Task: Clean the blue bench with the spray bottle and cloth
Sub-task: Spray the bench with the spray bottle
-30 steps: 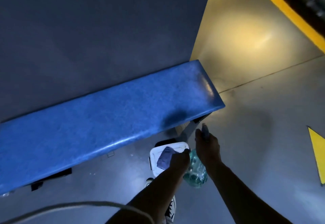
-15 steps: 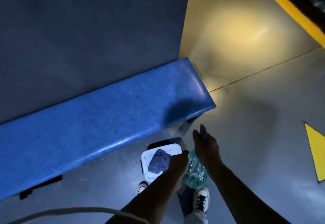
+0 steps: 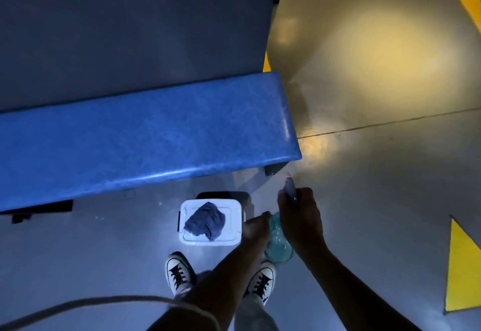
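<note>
- Here, in the head view, the long glossy blue bench point(image 3: 145, 138) runs along the wall, its surface bare.
- Just off its right end, the right hand point(image 3: 299, 216) wraps the head of the clear greenish plastic spray bottle point(image 3: 278, 242), probably ready to aim.
- The left hand point(image 3: 256, 226) steadies the bottle's body; its finger spread cannot be told.
- Below the bench's front edge, the crumpled blue cloth point(image 3: 205, 221) waits on a white plastic box point(image 3: 234, 237), within reach.

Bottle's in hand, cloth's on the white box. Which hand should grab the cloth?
Left. The left hand only steadies the spray bottle and is beside the cloth; the right hand grips the bottle's top.
</note>
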The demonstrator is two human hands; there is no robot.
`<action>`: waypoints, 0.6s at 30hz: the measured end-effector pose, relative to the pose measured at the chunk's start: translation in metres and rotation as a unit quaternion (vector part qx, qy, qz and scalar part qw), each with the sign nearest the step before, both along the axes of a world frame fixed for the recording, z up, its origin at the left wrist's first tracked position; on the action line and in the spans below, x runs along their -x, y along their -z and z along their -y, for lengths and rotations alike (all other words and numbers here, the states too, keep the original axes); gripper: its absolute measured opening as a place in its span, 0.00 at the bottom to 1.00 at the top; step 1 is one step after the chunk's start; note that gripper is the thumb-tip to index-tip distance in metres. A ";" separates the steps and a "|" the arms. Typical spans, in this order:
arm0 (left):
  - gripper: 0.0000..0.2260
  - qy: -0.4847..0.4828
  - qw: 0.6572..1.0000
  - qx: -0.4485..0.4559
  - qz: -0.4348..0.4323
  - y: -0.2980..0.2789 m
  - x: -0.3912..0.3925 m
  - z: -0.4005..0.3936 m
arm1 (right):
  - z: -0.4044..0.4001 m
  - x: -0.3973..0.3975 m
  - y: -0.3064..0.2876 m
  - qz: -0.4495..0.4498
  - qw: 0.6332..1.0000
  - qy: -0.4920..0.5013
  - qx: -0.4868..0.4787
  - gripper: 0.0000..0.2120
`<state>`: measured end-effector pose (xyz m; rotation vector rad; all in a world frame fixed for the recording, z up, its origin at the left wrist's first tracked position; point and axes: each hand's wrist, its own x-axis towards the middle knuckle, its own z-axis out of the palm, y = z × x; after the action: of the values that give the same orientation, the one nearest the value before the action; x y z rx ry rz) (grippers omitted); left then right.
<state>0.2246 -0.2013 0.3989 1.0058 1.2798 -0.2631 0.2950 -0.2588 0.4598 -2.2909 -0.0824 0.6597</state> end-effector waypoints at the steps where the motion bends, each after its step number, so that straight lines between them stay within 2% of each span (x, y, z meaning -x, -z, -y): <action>1: 0.11 -0.011 1.000 -0.022 -0.011 0.007 -0.003 0.001 | 0.006 0.001 0.001 0.018 1.000 0.001 0.000 0.13; 3: 0.12 0.010 0.998 -0.062 0.009 0.010 -0.003 0.001 | 0.017 0.005 0.005 0.056 0.998 -0.022 0.002 0.12; 6: 0.05 0.034 0.989 -0.137 0.043 0.019 0.002 0.001 | 0.029 0.009 0.015 0.089 0.995 -0.042 -0.018 0.10; 8: 0.02 0.041 0.986 -0.155 0.055 0.033 0.009 -0.002 | 0.035 0.009 0.028 0.072 0.996 -0.043 -0.020 0.08; 10: 0.02 0.058 0.984 -0.156 0.060 0.049 0.015 -0.007 | 0.041 0.010 0.050 0.012 0.999 -0.032 -0.015 0.10; 12: 0.02 0.078 0.982 -0.163 0.057 0.075 0.026 -0.012 | 0.046 0.011 0.085 -0.016 1.000 -0.027 -0.003 0.12; 15: 0.11 0.095 0.976 -0.189 0.045 0.131 0.052 -0.022 | 0.045 0.008 0.154 -0.047 0.999 -0.001 0.026 0.14; 18: 0.11 0.092 0.968 -0.232 -0.003 0.202 0.081 -0.040 | 0.040 0.010 0.238 -0.074 0.996 0.011 0.040 0.09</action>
<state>0.1438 -0.1617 0.1969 1.5273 1.2823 -0.1068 0.2848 -0.2990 0.2220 -2.3080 0.0407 0.8334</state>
